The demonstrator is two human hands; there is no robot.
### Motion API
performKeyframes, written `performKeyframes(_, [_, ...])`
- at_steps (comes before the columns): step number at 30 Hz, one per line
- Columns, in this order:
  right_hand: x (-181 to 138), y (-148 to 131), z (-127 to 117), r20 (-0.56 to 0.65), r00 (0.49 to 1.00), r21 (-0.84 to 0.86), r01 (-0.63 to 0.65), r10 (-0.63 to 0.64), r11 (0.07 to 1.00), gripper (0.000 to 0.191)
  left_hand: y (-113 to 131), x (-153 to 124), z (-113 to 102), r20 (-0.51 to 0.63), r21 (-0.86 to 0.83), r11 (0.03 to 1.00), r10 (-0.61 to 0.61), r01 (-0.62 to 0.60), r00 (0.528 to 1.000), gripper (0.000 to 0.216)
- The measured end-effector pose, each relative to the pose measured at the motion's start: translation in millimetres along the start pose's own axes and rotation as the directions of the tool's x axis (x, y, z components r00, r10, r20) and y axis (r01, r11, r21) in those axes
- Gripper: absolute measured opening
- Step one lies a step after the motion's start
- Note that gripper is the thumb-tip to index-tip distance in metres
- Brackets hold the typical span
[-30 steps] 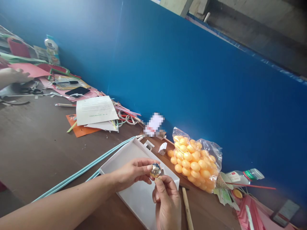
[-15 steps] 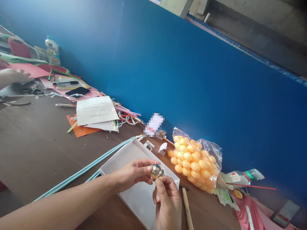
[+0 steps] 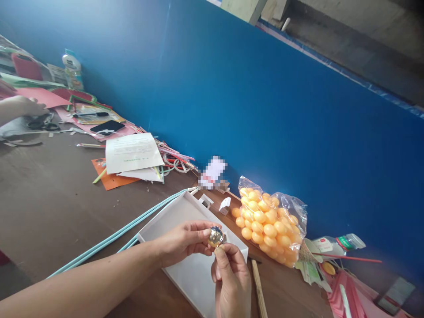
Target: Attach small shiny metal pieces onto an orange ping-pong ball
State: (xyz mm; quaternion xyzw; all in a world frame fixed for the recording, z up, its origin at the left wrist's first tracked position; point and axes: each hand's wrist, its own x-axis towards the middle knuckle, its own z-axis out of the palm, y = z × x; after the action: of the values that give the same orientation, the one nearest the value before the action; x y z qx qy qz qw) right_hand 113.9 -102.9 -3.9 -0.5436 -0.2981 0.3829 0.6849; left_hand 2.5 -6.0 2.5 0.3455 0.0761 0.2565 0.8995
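Observation:
My left hand (image 3: 181, 240) pinches a small shiny gold and silver ball (image 3: 215, 236) between thumb and fingers, above a shallow white box (image 3: 185, 212). My right hand (image 3: 232, 282) is closed just below the ball, its thumb and fingertips pressed against the ball's underside. Both hands hover over the near end of the box. A clear bag of orange balls (image 3: 270, 225) lies just to the right of the hands, against the blue wall.
Light blue strips (image 3: 112, 240) run left from the box across the brown table (image 3: 49, 198). White papers on an orange sheet (image 3: 130, 154), coloured straws, a phone (image 3: 106, 126) and a bottle (image 3: 73, 70) lie further back. Another person's hand (image 3: 16, 108) is at far left. A wooden stick (image 3: 259, 291) and pink items lie at right.
My hands stay almost still on the ball; my right hand has dipped slightly. The other person's hand at far left has shifted a little.

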Motion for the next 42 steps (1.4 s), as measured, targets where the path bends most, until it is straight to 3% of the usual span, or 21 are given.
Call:
performKeyframes(26, [-1.3, -3.6, -0.4, -0.001, 1.0, -0.015, 0.008, -0.008, 1.0, 0.019, -0.3, -1.8, 2.3, 0.012, 0.141, 0.987, 0.073, -0.074, 0.997, 0.037])
performKeyframes(35, [0.8, -2.3, -1.8, 0.001, 1.0, -0.099, 0.021, -0.021, 0.995, 0.018, -0.2, -2.6, 3.1, 0.024, 0.211, 0.972, 0.097, -0.1, 0.995, 0.036])
performKeyframes(42, [1.0, -4.7, 1.5, 0.019, 1.0, -0.009, 0.006, -0.006, 1.0, 0.018, -4.4, -1.6, 4.4, 0.031, 0.062, 0.995, 0.08, -0.082, 0.996, 0.032])
